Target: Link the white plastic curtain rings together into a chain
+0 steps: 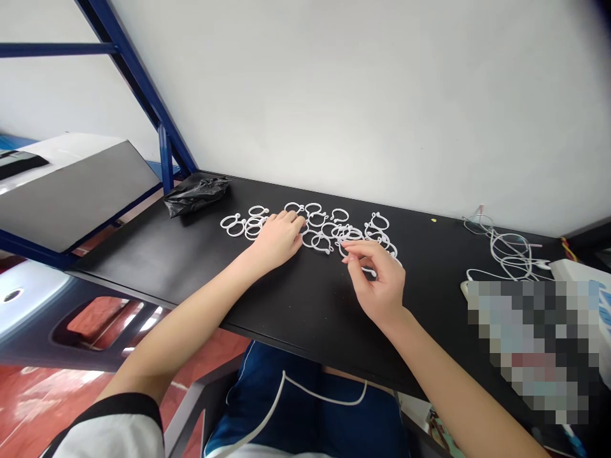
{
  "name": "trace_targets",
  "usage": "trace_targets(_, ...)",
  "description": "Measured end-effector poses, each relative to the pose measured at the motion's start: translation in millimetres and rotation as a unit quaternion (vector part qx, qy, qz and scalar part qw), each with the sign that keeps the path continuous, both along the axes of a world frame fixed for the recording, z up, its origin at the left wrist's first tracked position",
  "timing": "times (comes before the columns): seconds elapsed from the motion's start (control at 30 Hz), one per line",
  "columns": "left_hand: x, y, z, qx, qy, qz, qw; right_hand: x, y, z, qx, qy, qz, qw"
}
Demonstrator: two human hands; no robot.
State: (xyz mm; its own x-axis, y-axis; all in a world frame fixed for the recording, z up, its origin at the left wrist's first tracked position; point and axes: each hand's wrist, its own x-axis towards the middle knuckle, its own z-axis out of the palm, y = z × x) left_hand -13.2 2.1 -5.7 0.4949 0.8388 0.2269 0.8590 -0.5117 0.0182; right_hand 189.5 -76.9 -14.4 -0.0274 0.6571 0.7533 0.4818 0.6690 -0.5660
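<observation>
Right hand (377,283) pinched narrow on one thin white plastic ring (370,271), just near-side of the scattered pile of white plastic rings (329,229) on the black desk (296,299). Left hand (279,238) lies flat on the pile's left part, fingers loosely spread. My read: pin the neighbours with the flat hand and lift the single ring straight clear so tangled ones don't drag. Crumpled black plastic bag (195,194) beyond the left hand; white cables (510,248) well right of the right hand. No readable writing or brand.

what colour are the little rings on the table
White rings, on a black table; clearest in the head view.
</observation>
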Motion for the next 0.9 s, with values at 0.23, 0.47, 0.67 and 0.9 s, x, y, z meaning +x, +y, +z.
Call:
trace_targets(0.23,-3,6,-6.0,-0.030,-0.006,-0.020,0.999,0,-1,-0.4,0.005,-0.007,-0.001,1.000)
trace_targets(0.47,-21,26,-10.4,-0.053,-0.083,0.039,0.994,0,-1,-0.7,0.016,0.001,0.015,1.000)
trace_targets(0.67,-22,34,-22.6,-0.081,-0.062,0.005,0.995,0,-1,0.4,0.020,-0.006,0.009,1.000)
trace_targets(0.9,-24,34,-18.2,-0.070,-0.091,-0.075,0.991,0,-1,1.1,0.023,-0.010,0.008,1.000)
